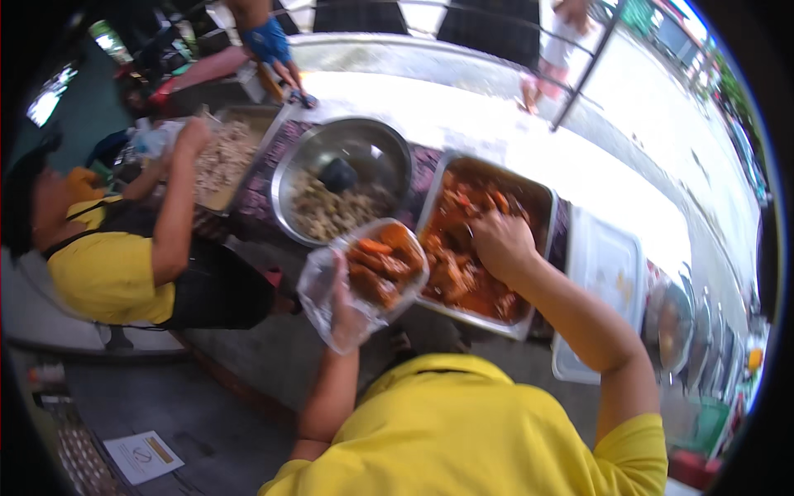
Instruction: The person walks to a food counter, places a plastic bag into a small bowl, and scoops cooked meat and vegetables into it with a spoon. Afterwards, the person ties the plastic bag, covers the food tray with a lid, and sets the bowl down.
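Note:
My left hand (344, 310) holds up a small bowl (422, 263) with a clear plastic bag (316, 304) around it. Saucy orange-red stew (378, 266) with carrot pieces fills the bowl, which tilts beside the near left edge of a rectangular metal tray (484, 321). Over that tray, my right hand (505, 242) is closed low above chunks of meat in red sauce (456, 273). A dark serving utensil (460, 235) appears to be in its grip, though fingers and sauce hide most of it.
Left of the tray stands a round metal bowl (279, 204) with chopped food and a dark ladle (338, 175). Farther left, a co-worker (105, 273) reaches over another food tray (232, 201). A translucent plastic lid (605, 266) lies at right, near several upright pot lids (676, 328).

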A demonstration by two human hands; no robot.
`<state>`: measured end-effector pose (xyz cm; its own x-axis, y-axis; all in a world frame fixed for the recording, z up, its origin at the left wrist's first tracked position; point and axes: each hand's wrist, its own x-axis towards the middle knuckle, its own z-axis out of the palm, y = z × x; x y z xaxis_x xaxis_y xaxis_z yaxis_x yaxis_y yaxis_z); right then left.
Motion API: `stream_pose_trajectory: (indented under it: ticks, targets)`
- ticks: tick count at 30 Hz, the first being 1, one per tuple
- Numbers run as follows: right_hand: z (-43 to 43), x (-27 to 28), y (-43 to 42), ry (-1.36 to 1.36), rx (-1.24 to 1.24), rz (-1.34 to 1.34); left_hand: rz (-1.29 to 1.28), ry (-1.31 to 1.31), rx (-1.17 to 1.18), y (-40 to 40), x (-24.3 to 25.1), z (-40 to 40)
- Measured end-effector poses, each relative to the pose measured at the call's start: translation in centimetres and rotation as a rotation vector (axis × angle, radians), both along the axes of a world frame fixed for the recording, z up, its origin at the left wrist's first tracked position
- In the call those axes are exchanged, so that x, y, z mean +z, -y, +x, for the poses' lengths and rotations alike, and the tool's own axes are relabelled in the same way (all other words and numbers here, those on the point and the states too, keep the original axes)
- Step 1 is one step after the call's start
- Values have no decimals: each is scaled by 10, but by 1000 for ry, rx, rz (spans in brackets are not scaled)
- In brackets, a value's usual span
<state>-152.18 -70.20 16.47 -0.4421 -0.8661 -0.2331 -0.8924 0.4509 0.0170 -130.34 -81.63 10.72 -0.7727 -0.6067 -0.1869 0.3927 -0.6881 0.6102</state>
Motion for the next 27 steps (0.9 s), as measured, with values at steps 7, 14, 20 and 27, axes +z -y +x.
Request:
stream_pose_trajectory:
  ticks: [7,14,20,27]
  targets:
    - [-25,-57,-44,287,-285,-111,182,52,220,1,-34,10]
    - [-40,-66,-66,372,-338,-417,141,8,162,4,-27,-6]
    - [-61,-32,-80,331,-370,-448,-19,25,-36,-2,-3,-33]
    - [-49,54,-102,362,-382,-411,-62,-34,-124,-18,-20,-61]
